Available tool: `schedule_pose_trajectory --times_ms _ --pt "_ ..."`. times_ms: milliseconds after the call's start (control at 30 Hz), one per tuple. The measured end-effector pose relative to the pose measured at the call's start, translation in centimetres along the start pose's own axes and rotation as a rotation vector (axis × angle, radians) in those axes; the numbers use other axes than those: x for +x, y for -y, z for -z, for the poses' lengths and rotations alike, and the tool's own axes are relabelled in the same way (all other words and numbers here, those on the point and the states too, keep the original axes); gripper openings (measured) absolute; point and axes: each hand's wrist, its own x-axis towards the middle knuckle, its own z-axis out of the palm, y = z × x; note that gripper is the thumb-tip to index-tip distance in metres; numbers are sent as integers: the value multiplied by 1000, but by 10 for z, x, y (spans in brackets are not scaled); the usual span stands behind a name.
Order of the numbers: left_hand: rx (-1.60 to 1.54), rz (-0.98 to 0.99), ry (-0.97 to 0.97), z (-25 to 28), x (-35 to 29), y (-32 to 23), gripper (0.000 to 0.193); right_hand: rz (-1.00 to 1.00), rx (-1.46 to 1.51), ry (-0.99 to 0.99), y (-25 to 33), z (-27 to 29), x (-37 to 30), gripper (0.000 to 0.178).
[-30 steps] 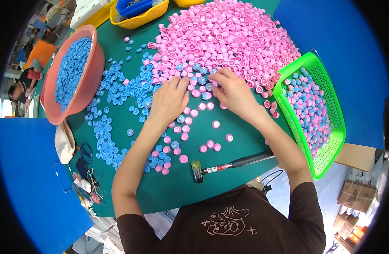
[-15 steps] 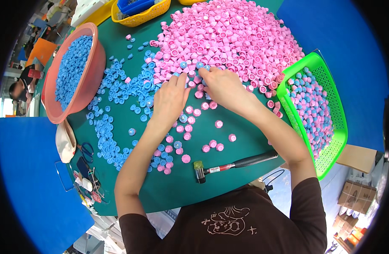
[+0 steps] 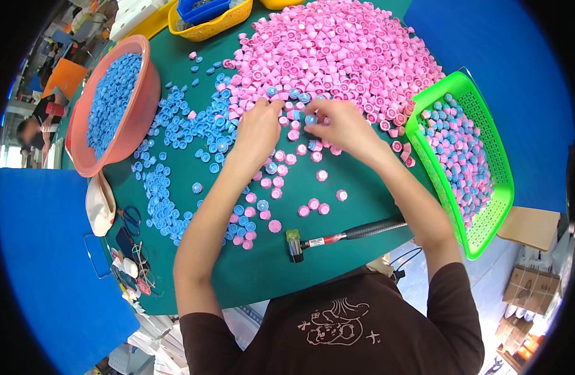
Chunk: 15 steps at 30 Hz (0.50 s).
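At the near edge of a large heap of small pink cup-shaped pieces (image 3: 343, 50), both hands are at work. Between the thumb and fingers of my right hand (image 3: 345, 130) is a small blue cap (image 3: 310, 119) with a shiny top. My left hand (image 3: 258, 132) has its fingers curled down among pink pieces; whatever they pinch is hidden. A few blue-topped pieces (image 3: 304, 97) lie just beyond the fingertips. Loose pink pieces (image 3: 316, 157) are scattered below the hands, and many loose blue caps (image 3: 190, 130) spread to the left.
A mallet (image 3: 334, 239) lies near the front table edge. At the right stands a green basket (image 3: 502, 164) of pink-and-blue pieces; at the left, a pink basin (image 3: 151, 94) of blue caps. Scissors (image 3: 131, 220) lie at the left edge. A yellow basket (image 3: 228, 24) stands at the back.
My right hand has drawn back slightly from the heap and now shows a blue cap in its pinch. The left hand has shifted slightly up and right. The view has tilted a little.
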Motion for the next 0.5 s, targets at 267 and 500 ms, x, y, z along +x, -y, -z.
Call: schedule_pose_trajectory --times_ms 267,500 --pt "-103 31 33 17 -26 -8 28 -234 85 -814 -21 108 -148 36" --pt "174 61 27 7 -17 -13 26 -172 11 -637 -30 74 -137 28"
